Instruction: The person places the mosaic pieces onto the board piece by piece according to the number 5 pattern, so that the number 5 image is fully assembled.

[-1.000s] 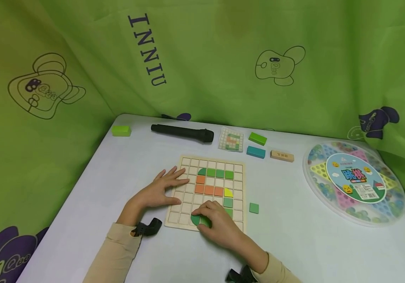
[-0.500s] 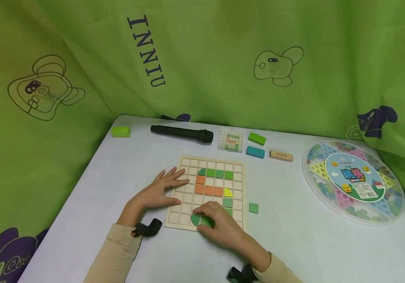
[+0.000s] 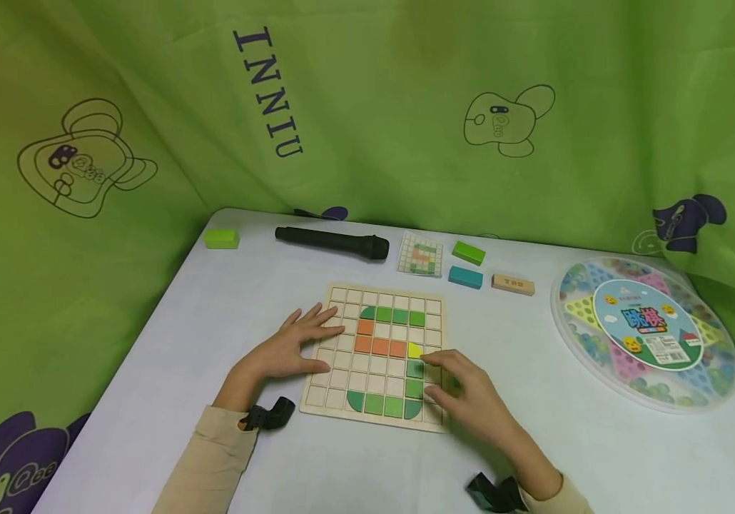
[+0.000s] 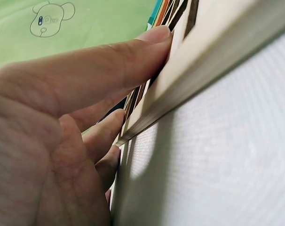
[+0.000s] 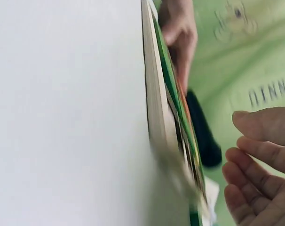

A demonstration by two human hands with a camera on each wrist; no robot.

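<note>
A wooden grid board (image 3: 342, 378) lies on the white table, with green, orange and one yellow tile (image 3: 414, 350) set in its cells. My left hand (image 3: 284, 348) rests at the board's left side, fingers spread over the edge; the left wrist view shows the thumb (image 4: 154, 37) on the frame. Over the right edge hovers my right hand (image 3: 473, 392), thumb and fingers apart, holding nothing. Partly hidden beneath it is a loose green square tile (image 3: 457, 384). Along the bottom, green tiles (image 3: 374, 405) form a row ending in rounded corner pieces.
Behind the board are a black microphone (image 3: 332, 243), a pattern card (image 3: 420, 254), and green (image 3: 468, 253), blue (image 3: 466, 277) and wooden blocks (image 3: 512, 284). Another green block (image 3: 221, 239) sits far left. A round Chinese checkers box (image 3: 646, 332) stands at the right.
My right hand has left the bottom row and moved right, to the board's right edge above the loose green tile. The bottom row is now uncovered. My left hand stays put.
</note>
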